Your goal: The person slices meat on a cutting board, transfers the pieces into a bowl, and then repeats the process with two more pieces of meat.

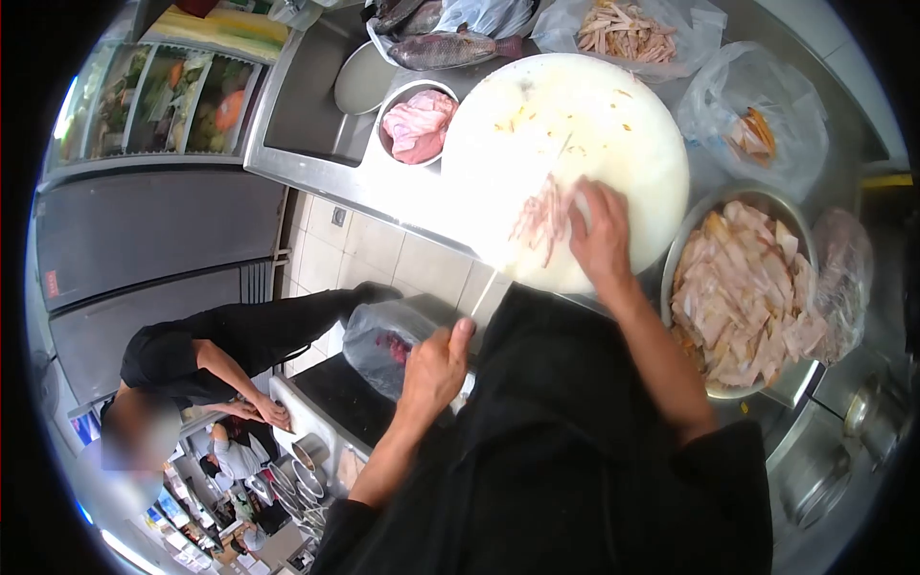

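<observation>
A round white cutting board (632,144) lies on the steel counter. Near its front edge is a loose pile of thin pale-pink meat strips (539,225). My right hand (602,230) reaches down onto the board, its fingers bent and closed at the right edge of this pile. The fingertips are slightly blurred. Off the board, over the floor side, my left hand (436,374) is raised with the thumb up and the other fingers curled in. Something pale shows just beside it, but what it grips is hidden.
A steel bowl of sliced meat (743,287) stands right of the board. Behind are whole fish (450,50), a bag of strips (628,34) and another plastic bag (757,125). A bowl of raw meat (419,125) sits by the sink (302,115). A co-worker (230,335) stands at left.
</observation>
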### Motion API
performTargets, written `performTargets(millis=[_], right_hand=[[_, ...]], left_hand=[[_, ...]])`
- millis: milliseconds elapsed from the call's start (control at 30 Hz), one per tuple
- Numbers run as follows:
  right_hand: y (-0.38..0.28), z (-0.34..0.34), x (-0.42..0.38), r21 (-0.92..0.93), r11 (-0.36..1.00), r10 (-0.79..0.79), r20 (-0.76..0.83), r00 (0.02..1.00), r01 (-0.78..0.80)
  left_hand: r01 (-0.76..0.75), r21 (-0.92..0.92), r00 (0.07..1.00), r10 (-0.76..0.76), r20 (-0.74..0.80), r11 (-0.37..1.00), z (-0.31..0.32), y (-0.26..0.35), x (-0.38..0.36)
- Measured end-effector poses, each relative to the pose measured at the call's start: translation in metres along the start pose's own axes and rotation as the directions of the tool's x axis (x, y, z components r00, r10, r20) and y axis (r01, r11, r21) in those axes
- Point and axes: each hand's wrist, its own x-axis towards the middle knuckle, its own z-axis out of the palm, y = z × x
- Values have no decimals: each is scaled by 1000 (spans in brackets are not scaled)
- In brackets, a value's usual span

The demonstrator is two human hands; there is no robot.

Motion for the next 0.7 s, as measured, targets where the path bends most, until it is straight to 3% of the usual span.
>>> performTargets(millis=[100, 167, 200, 233, 300, 400, 433, 500, 700], right_hand=[[1, 6, 2, -14, 1000, 2, 17, 1000, -2], [-1, 14, 1, -43, 998, -35, 30, 999, 36], [-4, 18, 0, 39, 999, -22, 67, 998, 19], [-8, 21, -1, 119, 993, -11, 104, 995, -1], [-12, 25, -5, 197, 979, 31, 129, 991, -56], [-21, 25, -12, -233, 972, 15, -35, 999, -23], [-23, 31, -17, -294, 953, 97, 42, 994, -81], [-38, 45, -16, -297, 946, 144, 36, 989, -127], [-54, 74, -8, -210, 965, 164, 7, 986, -159]], left_hand=[[-80, -84, 996, 75, -53, 993, -1, -28, 7], [147, -248, 982, -111, 151, 958, -11, -44, 15], [267, -307, 946, -188, 262, 914, -16, -50, 18], [317, -405, 926, -187, 327, 858, -21, -50, 19], [350, -430, 893, -157, 422, 832, -31, -62, 23], [442, -411, 817, -168, 552, 797, -40, -85, 31], [476, -402, 787, -174, 593, 782, -41, -93, 33], [553, -387, 718, -186, 671, 737, -37, -107, 38], [503, -376, 667, -72, 742, 778, -20, -100, 50]])
